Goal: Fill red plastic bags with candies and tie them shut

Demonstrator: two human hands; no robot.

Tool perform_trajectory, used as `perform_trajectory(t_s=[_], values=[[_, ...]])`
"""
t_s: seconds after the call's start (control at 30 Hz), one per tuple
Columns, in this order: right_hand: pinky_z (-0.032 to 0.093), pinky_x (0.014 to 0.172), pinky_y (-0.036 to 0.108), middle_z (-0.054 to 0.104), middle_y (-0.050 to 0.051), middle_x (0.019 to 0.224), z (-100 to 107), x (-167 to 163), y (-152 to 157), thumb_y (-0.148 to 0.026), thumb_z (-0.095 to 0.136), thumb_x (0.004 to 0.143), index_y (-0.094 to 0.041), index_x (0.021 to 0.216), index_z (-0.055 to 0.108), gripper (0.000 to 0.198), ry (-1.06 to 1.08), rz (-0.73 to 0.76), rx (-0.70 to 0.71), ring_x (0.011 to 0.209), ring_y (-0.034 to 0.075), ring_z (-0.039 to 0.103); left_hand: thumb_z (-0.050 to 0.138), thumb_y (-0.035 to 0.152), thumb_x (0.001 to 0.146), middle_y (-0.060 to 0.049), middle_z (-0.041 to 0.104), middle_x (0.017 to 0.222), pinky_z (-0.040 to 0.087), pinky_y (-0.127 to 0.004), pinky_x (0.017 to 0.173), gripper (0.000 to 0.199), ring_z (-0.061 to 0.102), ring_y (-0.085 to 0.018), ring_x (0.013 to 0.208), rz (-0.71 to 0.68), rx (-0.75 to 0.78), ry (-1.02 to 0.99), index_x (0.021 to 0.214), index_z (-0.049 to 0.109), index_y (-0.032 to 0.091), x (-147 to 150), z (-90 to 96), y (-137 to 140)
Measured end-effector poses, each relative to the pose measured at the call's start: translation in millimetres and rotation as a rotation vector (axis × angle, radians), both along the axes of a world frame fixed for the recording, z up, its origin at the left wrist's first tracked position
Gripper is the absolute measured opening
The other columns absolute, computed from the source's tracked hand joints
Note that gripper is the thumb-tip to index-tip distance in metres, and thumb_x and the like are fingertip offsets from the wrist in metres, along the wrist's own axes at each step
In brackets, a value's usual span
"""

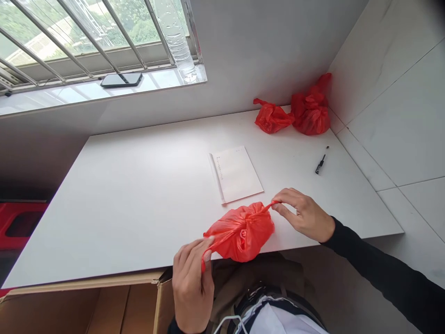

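A red plastic bag [239,232], bunched and twisted at its top, sits at the front edge of the white table. Its left twisted end is pinched between the thumb and fingers of my left hand [193,283]. On the other side, my right hand [304,213] pinches the right end, which is drawn out thin between thumb and forefinger. What the bag contains is hidden. Just behind it lies a pale booklet [238,174] with small print along its left side.
Two more red bags [273,117] [313,109] stand in the back right corner. A black pen [320,164] lies near the right wall. An open cardboard box [86,280] is below the front edge. On the windowsill are a phone [121,80] and a water bottle [179,46].
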State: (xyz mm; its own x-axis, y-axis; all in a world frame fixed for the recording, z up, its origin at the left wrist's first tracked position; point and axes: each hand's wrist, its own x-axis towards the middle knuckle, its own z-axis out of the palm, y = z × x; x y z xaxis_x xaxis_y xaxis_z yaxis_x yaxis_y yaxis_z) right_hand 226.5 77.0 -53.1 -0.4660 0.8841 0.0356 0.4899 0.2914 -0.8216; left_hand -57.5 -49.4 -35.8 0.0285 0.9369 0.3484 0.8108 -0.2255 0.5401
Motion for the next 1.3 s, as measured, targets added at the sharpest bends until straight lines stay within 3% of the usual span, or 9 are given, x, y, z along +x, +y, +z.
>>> perform_trajectory(t_s=[0.1,0.23,0.33,0.53,0.7,0.87,1.07,1.2,1.3], values=[[0.052,0.085,0.044,0.072,0.007,0.101,-22.8,15.1,-7.7,-0.04,0.049,0.105,-0.023,0.097,0.07,0.029,-0.063,-0.095,-0.08,0.096,0.025,0.063,0.057,0.011,0.096,-0.002,0.073,0.093,0.05,-0.033,0.082,0.027,0.065,-0.019,0.084,0.129,-0.076,-0.073,0.111,0.072,0.028,-4.9,-12.1,-19.0],[0.046,0.111,0.048,0.067,0.007,0.133,-23.4,-9.0,-17.5,-0.039,0.045,0.108,-0.026,0.129,0.066,0.032,0.154,-0.189,-0.036,0.128,0.024,0.057,0.057,0.03,0.1,-0.009,0.051,0.153,0.047,-0.045,0.112,0.051,0.048,-0.028,0.142,0.15,-0.174,-0.219,0.15,0.049,0.031,20.9,-24.4,-7.2],[0.043,0.118,0.05,0.058,0.007,0.147,-24.8,-39.0,-26.5,-0.033,0.042,0.109,-0.028,0.143,0.058,0.038,0.208,-0.061,0.083,0.141,0.024,0.048,0.047,0.029,0.103,-0.009,0.028,0.169,0.033,-0.054,0.123,0.062,0.022,-0.03,0.157,0.031,-0.149,-0.021,0.163,0.027,0.027,43.0,-43.8,10.6],[0.04,0.119,0.06,0.05,0.012,0.154,-69.0,-64.2,-42.8,-0.027,0.04,0.108,-0.023,0.154,0.047,0.047,-0.066,0.063,0.3,0.147,0.03,0.04,0.047,0.014,0.1,-0.01,0.044,0.161,0.026,-0.054,0.127,0.069,0.033,-0.028,0.153,-0.011,-0.063,0.242,0.164,0.022,0.021,59.3,-89.1,22.0],[0.035,0.121,0.061,0.045,0.014,0.158,-90.8,-65.7,-45.6,-0.029,0.042,0.106,-0.019,0.154,0.045,0.049,-0.117,0.029,0.329,0.15,0.031,0.035,0.049,0.014,0.098,-0.011,0.041,0.162,0.019,-0.051,0.129,0.069,0.032,-0.028,0.153,0.035,-0.087,0.273,0.163,0.026,0.019,63.6,-100.0,23.0],[0.033,0.121,0.061,0.06,0.01,0.144,-72.2,-62.9,-38.8,-0.03,0.042,0.107,-0.025,0.135,0.063,0.035,0.117,-0.062,0.152,0.14,0.029,0.049,0.044,0.015,0.101,-0.011,0.04,0.163,0.021,-0.05,0.129,0.065,0.029,-0.026,0.155,0.041,-0.119,0.245,0.163,0.024,0.018,66.6,-87.7,23.9],[0.056,0.092,0.041,0.069,0.008,0.106,-42.7,-41.7,-35.5,-0.052,0.038,0.108,-0.024,0.103,0.06,0.036,0.582,-0.445,-0.44,0.103,0.025,0.067,0.032,0.021,0.106,-0.012,0.047,0.159,0.022,-0.057,0.127,0.057,0.025,-0.029,0.156,0.115,-0.076,0.083,0.163,0.027,0.017,47.6,-55.6,11.8],[0.051,0.062,0.031,0.053,0.001,0.076,-51.2,-37.7,-31.6,-0.061,0.044,0.103,-0.024,0.084,0.05,0.042,0.498,-0.494,-0.512,0.066,0.019,0.054,0.042,0.014,0.103,-0.012,0.049,0.157,0.016,-0.056,0.128,0.062,0.021,-0.029,0.157,0.193,-0.093,0.233,0.163,0.026,0.02,21.9,-51.5,7.8],[0.046,0.058,0.03,0.046,-0.001,0.074,-48.1,-38.7,-32.6,-0.061,0.045,0.103,-0.024,0.081,0.049,0.042,0.431,-0.454,-0.479,0.063,0.017,0.045,0.048,0.02,0.102,-0.012,0.046,0.159,0.021,-0.057,0.127,0.061,0.022,-0.032,0.156,0.06,-0.123,0.237,0.161,0.031,0.018,22.2,-44.9,9.0]])
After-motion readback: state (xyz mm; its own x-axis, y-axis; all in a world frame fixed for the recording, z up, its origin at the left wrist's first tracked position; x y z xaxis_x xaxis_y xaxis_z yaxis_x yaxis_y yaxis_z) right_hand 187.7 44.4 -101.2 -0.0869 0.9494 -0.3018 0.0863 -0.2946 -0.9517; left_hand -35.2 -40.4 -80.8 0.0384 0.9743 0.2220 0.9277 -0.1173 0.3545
